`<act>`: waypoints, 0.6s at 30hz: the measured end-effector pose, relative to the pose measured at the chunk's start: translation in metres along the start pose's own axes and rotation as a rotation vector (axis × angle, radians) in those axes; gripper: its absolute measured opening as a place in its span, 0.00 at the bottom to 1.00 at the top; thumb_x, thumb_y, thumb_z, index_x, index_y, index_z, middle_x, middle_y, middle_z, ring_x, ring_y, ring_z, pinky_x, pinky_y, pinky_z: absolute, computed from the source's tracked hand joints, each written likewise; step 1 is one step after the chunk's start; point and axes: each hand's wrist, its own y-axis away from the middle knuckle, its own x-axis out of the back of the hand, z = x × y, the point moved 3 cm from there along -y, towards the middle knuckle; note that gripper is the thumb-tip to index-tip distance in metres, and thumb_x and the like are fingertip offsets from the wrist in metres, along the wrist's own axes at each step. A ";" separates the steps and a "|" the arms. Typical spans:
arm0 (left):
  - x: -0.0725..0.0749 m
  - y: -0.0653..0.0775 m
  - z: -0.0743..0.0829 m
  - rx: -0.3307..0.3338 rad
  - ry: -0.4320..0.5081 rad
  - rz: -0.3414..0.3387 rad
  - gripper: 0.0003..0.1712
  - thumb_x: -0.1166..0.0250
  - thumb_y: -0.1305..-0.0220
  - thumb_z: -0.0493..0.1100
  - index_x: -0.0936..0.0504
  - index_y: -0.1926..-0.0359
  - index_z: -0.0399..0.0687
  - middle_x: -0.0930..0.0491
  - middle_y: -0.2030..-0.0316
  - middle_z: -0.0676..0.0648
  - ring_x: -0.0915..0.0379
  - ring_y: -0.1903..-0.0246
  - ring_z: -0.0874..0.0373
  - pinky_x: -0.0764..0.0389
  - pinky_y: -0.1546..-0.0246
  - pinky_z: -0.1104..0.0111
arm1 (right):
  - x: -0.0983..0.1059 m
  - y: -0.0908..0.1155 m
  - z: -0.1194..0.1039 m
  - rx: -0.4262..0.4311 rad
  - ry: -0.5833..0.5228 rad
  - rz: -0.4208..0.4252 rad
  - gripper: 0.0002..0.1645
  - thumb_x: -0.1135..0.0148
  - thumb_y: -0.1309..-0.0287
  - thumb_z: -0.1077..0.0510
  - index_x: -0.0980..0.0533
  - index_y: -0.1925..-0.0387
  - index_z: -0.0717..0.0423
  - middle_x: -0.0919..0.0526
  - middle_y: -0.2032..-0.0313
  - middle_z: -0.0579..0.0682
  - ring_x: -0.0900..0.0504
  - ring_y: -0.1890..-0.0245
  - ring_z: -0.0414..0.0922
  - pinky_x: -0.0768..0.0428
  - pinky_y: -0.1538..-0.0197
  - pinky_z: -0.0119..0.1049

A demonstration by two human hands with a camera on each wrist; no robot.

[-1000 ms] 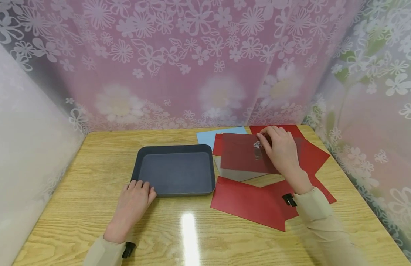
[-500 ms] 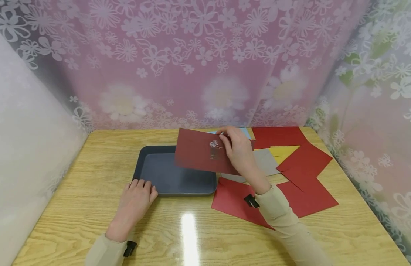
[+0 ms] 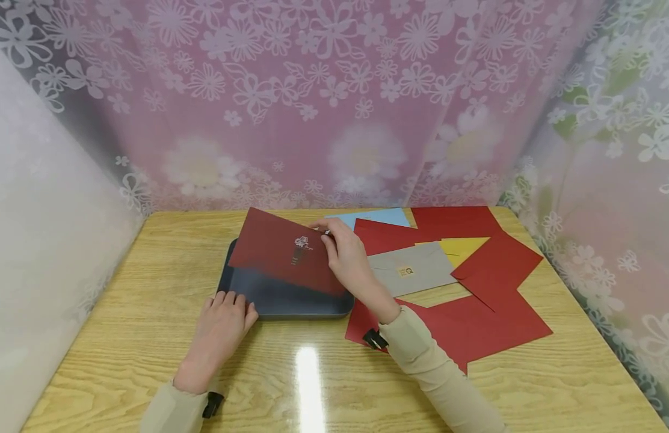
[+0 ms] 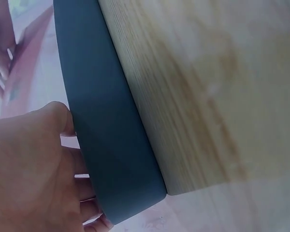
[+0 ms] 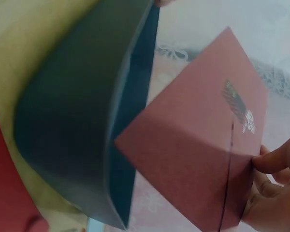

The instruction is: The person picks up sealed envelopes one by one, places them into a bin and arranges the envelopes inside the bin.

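Observation:
My left hand (image 3: 219, 328) grips the near left corner of a dark grey rectangular tray (image 3: 288, 305). In the left wrist view its thumb and fingers (image 4: 63, 116) lie along the tray's rim. A dark red envelope (image 3: 269, 240) with a small silver floral print is pinched at its right end by my right hand (image 3: 349, 260). Tilted, the envelope is held over the tray and covers much of its inside. In the right wrist view one corner of the envelope (image 5: 193, 145) overlaps the tray's rim (image 5: 117, 111).
To the tray's right several envelopes lie overlapping: a grey one (image 3: 426, 261) with a sticker, a yellow one (image 3: 464, 245), a light blue one (image 3: 385, 216) and red ones (image 3: 499, 264). Flowered curtains (image 3: 291, 150) surround the wooden table (image 3: 118, 337) at the back and sides.
My right hand has carried the dark red envelope left, from the pile to above the tray, uncovering the grey and yellow envelopes. My left hand has stayed at the tray's corner.

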 end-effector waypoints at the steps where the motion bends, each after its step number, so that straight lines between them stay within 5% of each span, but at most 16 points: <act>1: 0.000 0.000 0.000 0.007 -0.005 -0.010 0.21 0.36 0.39 0.41 0.37 0.82 0.47 0.42 0.82 0.50 0.46 0.80 0.53 0.40 0.75 0.63 | -0.004 0.001 0.000 0.004 -0.003 -0.021 0.18 0.45 0.31 0.70 0.23 0.43 0.56 0.19 0.48 0.53 0.20 0.55 0.48 0.20 0.54 0.41; 8: -0.005 0.001 -0.002 -0.005 -0.026 0.021 0.20 0.31 0.43 0.43 0.33 0.82 0.45 0.38 0.83 0.48 0.42 0.80 0.51 0.35 0.75 0.62 | -0.021 0.007 0.010 0.009 0.042 -0.118 0.20 0.47 0.32 0.73 0.22 0.45 0.55 0.19 0.48 0.51 0.20 0.47 0.48 0.19 0.47 0.43; 18: -0.003 0.000 -0.002 -0.027 -0.032 0.075 0.20 0.35 0.42 0.43 0.36 0.83 0.46 0.40 0.84 0.48 0.43 0.81 0.51 0.38 0.77 0.63 | -0.031 0.008 0.023 -0.010 0.176 -0.262 0.25 0.47 0.33 0.75 0.20 0.44 0.51 0.19 0.52 0.50 0.19 0.53 0.48 0.24 0.63 0.36</act>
